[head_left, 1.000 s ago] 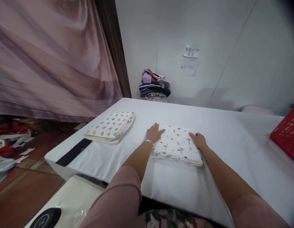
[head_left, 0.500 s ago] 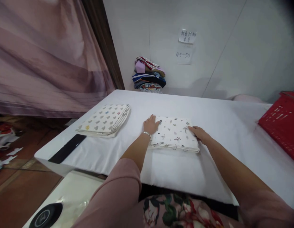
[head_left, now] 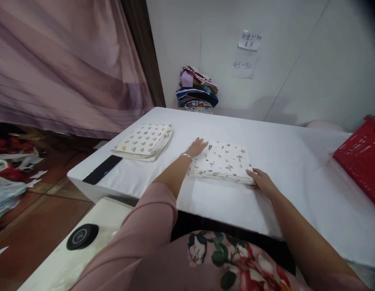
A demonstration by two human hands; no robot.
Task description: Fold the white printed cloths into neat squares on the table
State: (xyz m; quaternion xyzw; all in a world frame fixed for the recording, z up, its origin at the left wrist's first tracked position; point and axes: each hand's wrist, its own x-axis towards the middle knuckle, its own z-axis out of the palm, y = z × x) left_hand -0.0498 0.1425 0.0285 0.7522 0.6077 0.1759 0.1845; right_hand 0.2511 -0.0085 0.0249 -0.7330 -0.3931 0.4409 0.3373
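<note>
- Palm-print cloth (head_left: 225, 161), folded, lies before us: our left hand (head_left: 198, 148) spreads loosely over its left edge, our right hand (head_left: 262, 181) pinches its near right corner.
- White worktop (head_left: 296, 161) beneath.
- Grey-patterned cloth (head_left: 145, 139), black slab (head_left: 103, 169) at left; red basket (head_left: 363, 155) far right.
</note>
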